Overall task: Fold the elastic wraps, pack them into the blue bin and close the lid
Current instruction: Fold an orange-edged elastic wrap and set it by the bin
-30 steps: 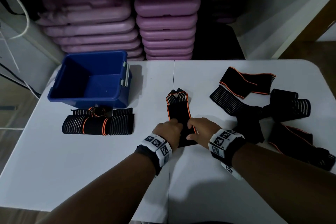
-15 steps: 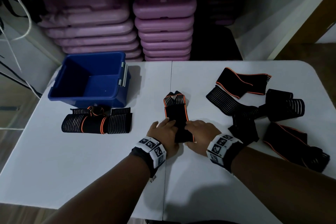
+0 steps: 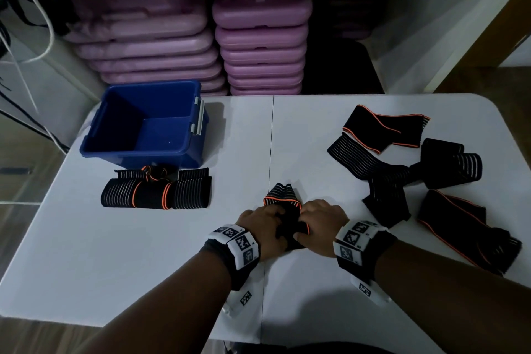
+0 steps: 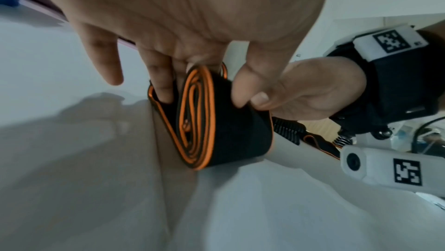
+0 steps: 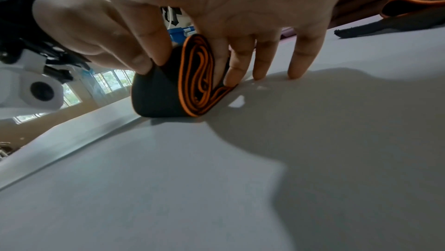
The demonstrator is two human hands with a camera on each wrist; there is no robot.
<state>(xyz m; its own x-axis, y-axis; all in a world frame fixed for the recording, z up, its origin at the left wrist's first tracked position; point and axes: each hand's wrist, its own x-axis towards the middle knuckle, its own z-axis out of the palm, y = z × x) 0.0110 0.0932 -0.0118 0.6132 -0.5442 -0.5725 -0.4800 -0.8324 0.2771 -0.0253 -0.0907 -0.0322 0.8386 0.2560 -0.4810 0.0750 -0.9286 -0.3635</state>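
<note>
A black elastic wrap with orange edging [image 3: 286, 211] lies on the white table [image 3: 143, 267] in front of me, its near part wound into a roll [image 4: 216, 122] [image 5: 173, 84]. My left hand [image 3: 264, 230] pinches the roll's left end between thumb and fingers. At the roll's right end my right hand [image 3: 319, 224] pinches it the same way. The striped far end of the wrap lies flat just beyond my hands. The blue bin [image 3: 149, 123] stands open at the back left, nothing inside it. A folded wrap [image 3: 156, 191] lies in front of the bin.
Several unfolded black wraps [image 3: 408, 158] lie spread over the right side of the table. Stacks of purple cases [image 3: 258, 37] fill the shelf behind the table. The bin's lid is not in sight. White cables [image 3: 34, 37] hang at the far left.
Both hands have rolled the wrap away from me, so the roll is thicker and the flat striped part beyond it is much shorter.
</note>
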